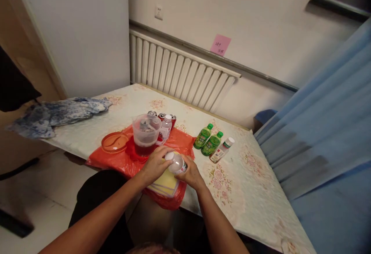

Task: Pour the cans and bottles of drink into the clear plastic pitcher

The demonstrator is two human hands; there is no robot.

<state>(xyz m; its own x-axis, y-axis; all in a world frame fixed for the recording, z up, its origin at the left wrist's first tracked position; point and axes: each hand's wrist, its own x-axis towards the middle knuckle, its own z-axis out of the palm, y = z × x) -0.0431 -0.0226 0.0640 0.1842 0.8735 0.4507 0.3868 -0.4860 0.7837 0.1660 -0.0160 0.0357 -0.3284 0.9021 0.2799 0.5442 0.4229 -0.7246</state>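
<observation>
Fingers of left hand (155,164) pinch white cap (169,156), while right hand (191,173) is curled around clear bottle (177,165); too strong squeezing could perhaps deform it, causing slip.

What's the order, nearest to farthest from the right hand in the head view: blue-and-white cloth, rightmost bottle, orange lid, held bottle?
1. Held bottle: in contact with the right hand.
2. Rightmost bottle: ahead and to the right.
3. Orange lid: left, on the red plastic.
4. Blue-and-white cloth: far left.
</observation>
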